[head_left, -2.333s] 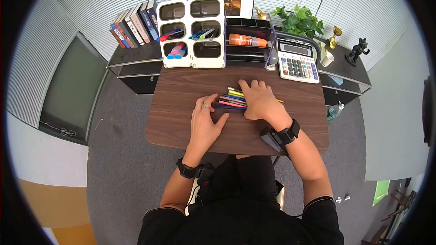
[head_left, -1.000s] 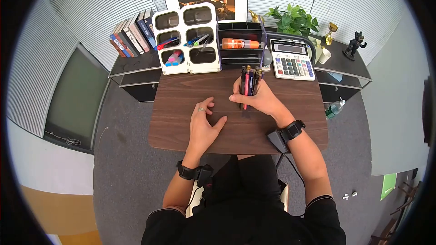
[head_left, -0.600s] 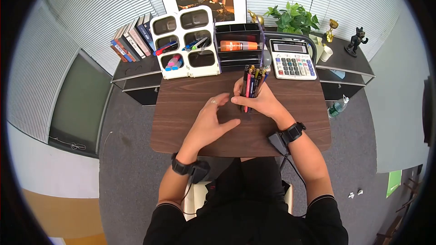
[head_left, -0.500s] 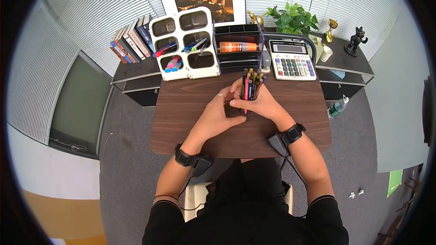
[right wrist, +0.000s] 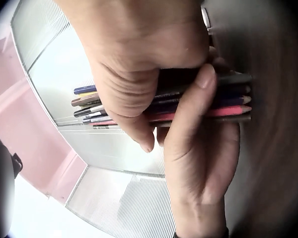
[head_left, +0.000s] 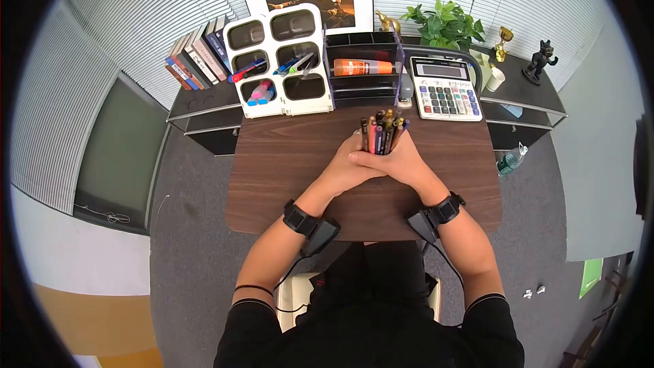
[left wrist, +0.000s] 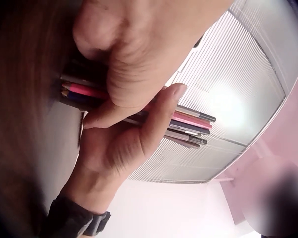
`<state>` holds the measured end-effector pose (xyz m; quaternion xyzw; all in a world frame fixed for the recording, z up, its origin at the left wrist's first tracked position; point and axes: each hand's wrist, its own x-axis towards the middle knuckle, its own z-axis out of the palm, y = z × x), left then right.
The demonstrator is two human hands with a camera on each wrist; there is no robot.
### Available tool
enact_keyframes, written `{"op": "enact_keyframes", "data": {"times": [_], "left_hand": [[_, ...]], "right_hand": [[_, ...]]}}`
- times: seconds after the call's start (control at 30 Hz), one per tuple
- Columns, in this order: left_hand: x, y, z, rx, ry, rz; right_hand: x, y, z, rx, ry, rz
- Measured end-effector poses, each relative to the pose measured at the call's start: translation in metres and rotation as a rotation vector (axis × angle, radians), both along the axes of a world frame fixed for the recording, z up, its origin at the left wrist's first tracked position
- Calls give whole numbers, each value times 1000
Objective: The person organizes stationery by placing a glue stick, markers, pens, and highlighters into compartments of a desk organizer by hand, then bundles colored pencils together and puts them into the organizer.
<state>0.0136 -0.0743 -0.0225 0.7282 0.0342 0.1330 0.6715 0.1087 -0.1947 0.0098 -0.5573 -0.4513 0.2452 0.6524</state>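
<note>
Both hands wrap one bundle of pens (head_left: 382, 131) at the desk (head_left: 272, 163) centre: left hand (head_left: 346, 170) curled round it, right hand (head_left: 402, 161) gripping likewise. Gathering looks finished; the white organizer (head_left: 281, 54) behind seemingly awaits them.

Both hands' fingers (head_left: 364, 159) hide the pencils' (head_left: 383, 131) lower halves.

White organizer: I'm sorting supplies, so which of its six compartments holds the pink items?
The bottom-left compartment of the white organizer holds the pink items; the two top compartments and the bottom-right look empty, the middle ones hold pens.
</note>
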Motion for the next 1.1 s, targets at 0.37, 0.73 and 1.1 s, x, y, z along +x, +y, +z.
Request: {"op": "enact_keyframes", "data": {"times": [0.37, 0.73, 1.1], "left_hand": [[-4, -5, 3, 6, 88, -47], [-14, -2, 5, 231, 80, -302], [-16, -12, 12, 268, -35, -264]], "right_hand": [[8, -10, 5, -133, -17, 100], [4, -18, 37, -44, 83, 453], [12, -18, 24, -37, -21, 479]]}}
